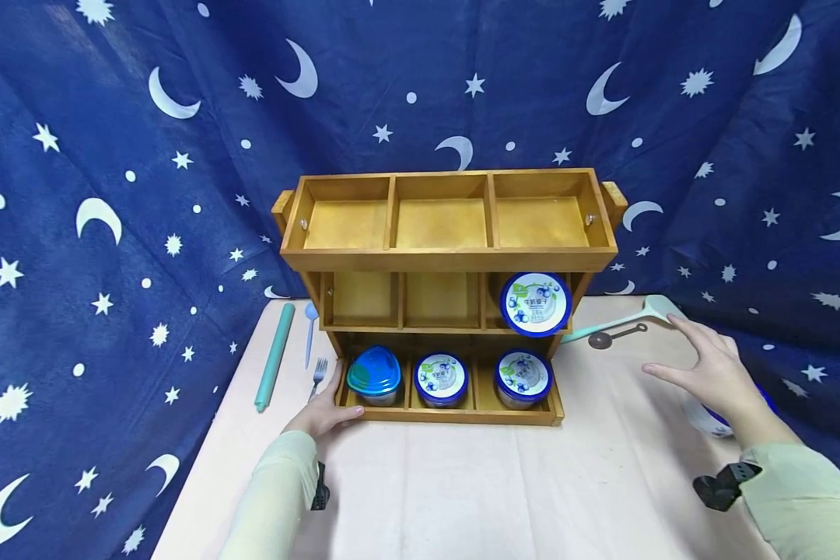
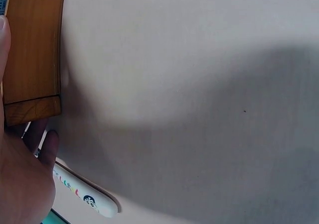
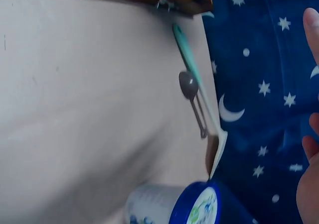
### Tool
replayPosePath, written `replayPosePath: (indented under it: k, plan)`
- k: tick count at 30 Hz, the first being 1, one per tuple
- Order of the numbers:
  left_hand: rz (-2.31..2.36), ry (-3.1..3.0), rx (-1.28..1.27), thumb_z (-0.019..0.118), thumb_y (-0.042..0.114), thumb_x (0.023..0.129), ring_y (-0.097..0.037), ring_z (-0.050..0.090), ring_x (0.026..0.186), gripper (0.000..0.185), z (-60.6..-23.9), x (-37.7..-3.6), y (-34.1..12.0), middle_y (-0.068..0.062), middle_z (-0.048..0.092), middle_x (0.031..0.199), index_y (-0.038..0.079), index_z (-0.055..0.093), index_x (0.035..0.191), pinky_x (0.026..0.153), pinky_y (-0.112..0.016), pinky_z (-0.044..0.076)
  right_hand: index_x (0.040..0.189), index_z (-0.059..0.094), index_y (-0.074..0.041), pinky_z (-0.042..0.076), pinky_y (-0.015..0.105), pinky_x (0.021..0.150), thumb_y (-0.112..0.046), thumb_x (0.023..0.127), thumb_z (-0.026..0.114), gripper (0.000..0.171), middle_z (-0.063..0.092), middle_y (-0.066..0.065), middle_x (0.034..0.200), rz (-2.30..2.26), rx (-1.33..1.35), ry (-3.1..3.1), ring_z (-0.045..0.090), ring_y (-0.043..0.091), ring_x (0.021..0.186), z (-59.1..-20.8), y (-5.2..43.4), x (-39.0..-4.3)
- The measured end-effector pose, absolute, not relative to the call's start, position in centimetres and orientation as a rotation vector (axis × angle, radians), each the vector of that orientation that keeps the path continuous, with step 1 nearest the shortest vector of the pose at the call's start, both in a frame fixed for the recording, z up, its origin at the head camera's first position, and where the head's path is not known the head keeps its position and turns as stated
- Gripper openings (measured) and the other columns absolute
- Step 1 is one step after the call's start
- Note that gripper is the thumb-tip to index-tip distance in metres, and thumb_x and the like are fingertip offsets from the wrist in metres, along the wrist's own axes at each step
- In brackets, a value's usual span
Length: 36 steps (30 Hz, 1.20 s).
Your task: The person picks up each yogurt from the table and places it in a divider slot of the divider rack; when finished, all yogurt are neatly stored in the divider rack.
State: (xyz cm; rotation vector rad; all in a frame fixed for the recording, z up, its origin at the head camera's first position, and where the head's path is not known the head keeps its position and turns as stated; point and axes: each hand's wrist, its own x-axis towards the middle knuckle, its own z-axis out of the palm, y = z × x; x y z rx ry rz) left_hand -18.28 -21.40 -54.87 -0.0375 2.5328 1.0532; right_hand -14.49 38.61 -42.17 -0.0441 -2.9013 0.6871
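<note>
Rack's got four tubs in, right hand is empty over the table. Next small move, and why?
Probably lower the right hand onto the lying tub below it. That hand hovers open, holding nothing, the tub is the nearest thing, and the left hand braces the rack, which has free compartments.

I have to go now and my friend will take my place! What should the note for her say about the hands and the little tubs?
Left hand: rests against the wooden rack's bottom left corner, holding nothing.
Right hand: open, fingers spread, above the table right of the rack, holding nothing.
Done: bottom row is full, with a blue-lidded container on the left and two yogurt tubs. One tub sits tilted in the middle row's right slot.
Left: probably one more tub, lying on its side on the table beside the right hand. The other middle slots and the whole top row look empty.
</note>
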Motion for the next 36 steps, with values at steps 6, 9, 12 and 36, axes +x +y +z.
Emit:
replayPosePath:
  k: [6,9,12,36]
  plan:
    - [1.079,2.519,-0.044,0.074,0.053,0.073,-0.046,0.022,0.134,0.115,-55.0,-18.3,-21.6,-0.023,0.015,0.152,0.023,-0.004,0.152,0.107,-0.058,0.018,0.15,0.016,-0.008,0.018,0.075,0.088,-0.05,0.078,0.071,0.1,0.019,0.036,0.144,0.669,-0.09,-2.954,0.013,0.06,0.124,-43.1,40.6,-13.7]
    - [1.082,2.519,-0.053,0.074,0.054,0.072,-0.046,0.021,0.135,0.116,-55.1,-18.3,-21.5,-0.021,0.014,0.153,0.025,-0.004,0.152,0.107,-0.058,0.017,0.15,0.014,-0.008,0.014,0.075,0.089,-0.05,0.08,0.069,0.099,0.016,0.037,0.144,0.679,-0.127,-2.962,0.009,0.062,0.125,-43.6,41.8,-13.3]
    - [1.074,2.524,-0.052,0.074,0.054,0.072,-0.046,0.02,0.135,0.115,-55.0,-18.2,-21.3,-0.021,0.013,0.153,0.025,-0.004,0.152,0.107,-0.059,0.017,0.15,0.012,-0.008,0.011,0.076,0.089,-0.053,0.08,0.067,0.1,0.014,0.038,0.144,0.677,-0.231,-2.986,0.003,0.062,0.126,-43.9,42.8,-12.8]
    - [1.109,2.489,-0.046,0.074,0.049,0.076,-0.04,0.015,0.138,0.111,-54.8,-18.5,-21.4,-0.015,0.008,0.156,0.025,-0.004,0.152,0.109,-0.055,0.013,0.141,0.026,0.003,0.016,0.081,0.076,-0.058,0.081,0.062,0.094,0.011,0.044,0.132,0.526,-0.339,-3.096,0.008,0.076,0.11,-47.7,47.4,-11.6]
